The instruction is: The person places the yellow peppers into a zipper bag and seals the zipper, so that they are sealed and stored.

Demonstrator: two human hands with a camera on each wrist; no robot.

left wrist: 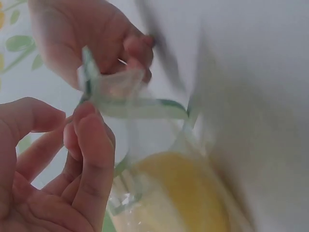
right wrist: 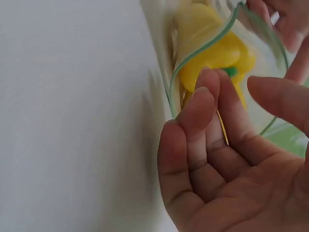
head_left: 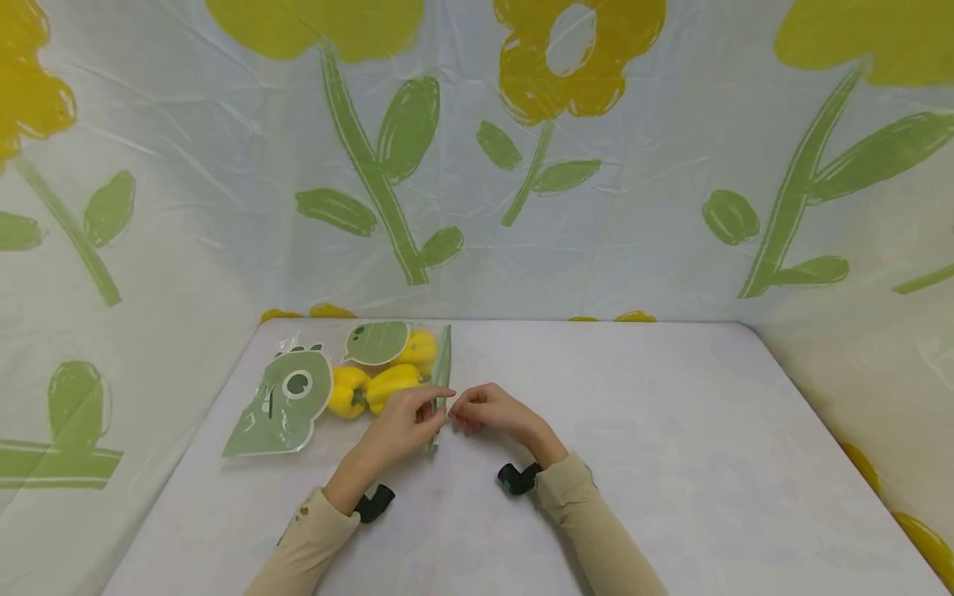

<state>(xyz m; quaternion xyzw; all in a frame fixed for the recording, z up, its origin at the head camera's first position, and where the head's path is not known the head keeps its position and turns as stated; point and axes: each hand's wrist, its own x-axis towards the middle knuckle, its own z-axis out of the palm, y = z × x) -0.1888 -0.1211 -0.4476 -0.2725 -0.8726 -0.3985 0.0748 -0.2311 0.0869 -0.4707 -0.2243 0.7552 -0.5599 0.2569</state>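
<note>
A clear zip bag (head_left: 279, 406) with green printed pictures lies on its side at the left of the table. Inside it are yellow bell peppers (head_left: 348, 392), one with a green stem in the right wrist view. My left hand (head_left: 406, 422) is at the bag's mouth, fingertips right at the green-edged rim (left wrist: 145, 110) and thumb apart from them. Just right of the mouth, my right hand (head_left: 495, 410) has loosely bent fingers with nothing between them. In the right wrist view, the green rim (right wrist: 170, 92) curves round a parted mouth.
The white table (head_left: 633, 497) runs to a flower-printed cloth wall (head_left: 633, 240) behind and at both sides. Black cameras (head_left: 376, 503) sit at both wrists, below beige sleeves (head_left: 596, 513).
</note>
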